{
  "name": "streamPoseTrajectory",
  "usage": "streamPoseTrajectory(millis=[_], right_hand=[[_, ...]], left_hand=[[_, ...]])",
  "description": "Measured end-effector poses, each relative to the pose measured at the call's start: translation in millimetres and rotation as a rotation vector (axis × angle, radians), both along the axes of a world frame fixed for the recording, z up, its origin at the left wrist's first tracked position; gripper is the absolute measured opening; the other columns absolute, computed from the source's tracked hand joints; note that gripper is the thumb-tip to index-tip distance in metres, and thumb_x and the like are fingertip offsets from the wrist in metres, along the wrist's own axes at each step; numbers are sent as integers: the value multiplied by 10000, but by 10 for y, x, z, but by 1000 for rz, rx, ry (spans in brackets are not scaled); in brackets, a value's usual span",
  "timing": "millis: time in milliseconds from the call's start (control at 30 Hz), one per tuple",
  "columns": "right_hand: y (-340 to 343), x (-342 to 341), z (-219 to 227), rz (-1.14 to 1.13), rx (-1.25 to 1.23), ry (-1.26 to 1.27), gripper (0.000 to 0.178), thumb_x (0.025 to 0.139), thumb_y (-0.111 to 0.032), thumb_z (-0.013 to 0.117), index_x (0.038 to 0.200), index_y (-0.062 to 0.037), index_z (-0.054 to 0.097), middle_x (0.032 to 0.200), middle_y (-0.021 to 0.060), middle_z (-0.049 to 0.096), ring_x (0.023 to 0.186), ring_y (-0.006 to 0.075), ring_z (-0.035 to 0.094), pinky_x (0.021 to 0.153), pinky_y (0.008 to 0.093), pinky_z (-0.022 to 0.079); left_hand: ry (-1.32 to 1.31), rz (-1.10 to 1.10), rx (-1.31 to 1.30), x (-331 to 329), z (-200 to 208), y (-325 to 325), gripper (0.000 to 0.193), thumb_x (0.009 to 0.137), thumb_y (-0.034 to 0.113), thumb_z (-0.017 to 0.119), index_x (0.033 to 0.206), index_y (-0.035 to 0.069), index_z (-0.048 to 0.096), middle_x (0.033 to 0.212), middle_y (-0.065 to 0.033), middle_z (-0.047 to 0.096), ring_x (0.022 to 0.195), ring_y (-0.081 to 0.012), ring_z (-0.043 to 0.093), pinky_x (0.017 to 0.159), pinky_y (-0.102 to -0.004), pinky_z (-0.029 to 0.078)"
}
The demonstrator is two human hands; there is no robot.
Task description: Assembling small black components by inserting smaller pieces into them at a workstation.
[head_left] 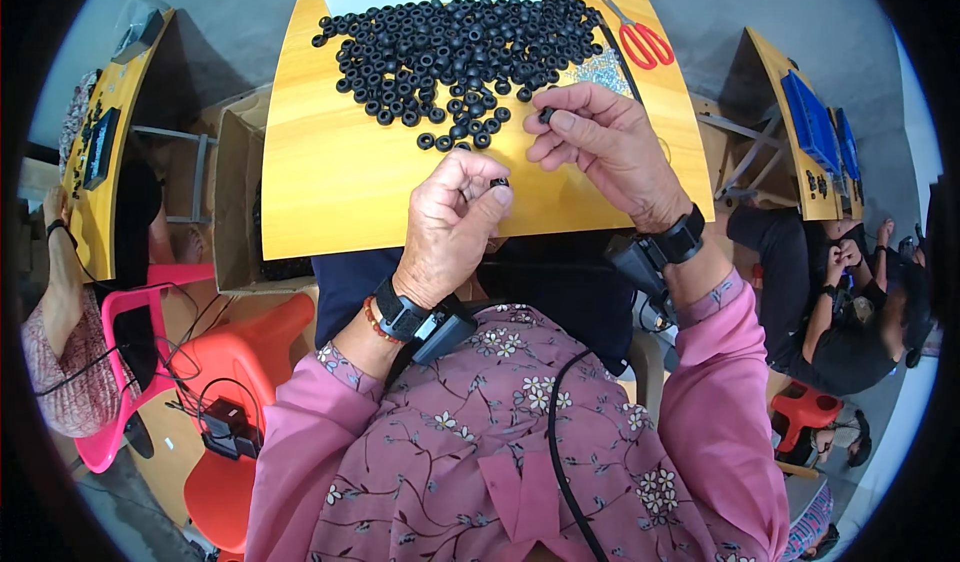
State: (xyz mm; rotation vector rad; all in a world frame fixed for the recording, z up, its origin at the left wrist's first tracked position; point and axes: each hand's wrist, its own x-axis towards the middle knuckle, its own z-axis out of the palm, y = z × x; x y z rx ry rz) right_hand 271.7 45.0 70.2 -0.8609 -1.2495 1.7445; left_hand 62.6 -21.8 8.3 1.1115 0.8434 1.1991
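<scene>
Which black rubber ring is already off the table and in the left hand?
The black ring pinched at the left hand's fingertips, held near the table's front edge. The other rings lie in the pile farther back.

the left hand (452, 224) is curled over the near edge of the yellow surface (330, 177), pinching a small black rubber ring (499, 183) between thumb and fingertips. the right hand (605, 147) is just beyond it, fingers closed on another black ring (547, 115) at the edge of a large pile of black rings (455, 47). a scatter of small silvery parts (603, 72) lies beside the pile, and red-handled scissors (638, 37) rest at the far right. an open cardboard box (238, 197) stands left of the surface.
</scene>
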Motion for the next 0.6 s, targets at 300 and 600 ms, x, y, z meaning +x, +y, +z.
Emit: streamPoseTrajectory(millis=[300, 600], right_hand=[[-135, -51, -7, 23, -28, 85, 226, 1008, -75, 573, 1205, 31, 606, 1110, 187, 694, 972, 284, 727, 808, 339, 619], [-231, -72, -62, -19, 46, -21, 230, 980, -69, 614, 1188, 26, 640, 1063, 135, 703, 920, 220, 720, 774, 301, 598]], left_hand=[[-15, 18, 19, 11, -16, 17, 119, 971, 23, 622, 1086, 30, 593, 867, 6, 630, 711, -40, 579, 598, -199, 497], [-6, -14, 21, -32, -8, 16, 139, 968, 19, 619, 1105, 21, 594, 947, -35, 663, 762, -70, 619, 646, -226, 533]])
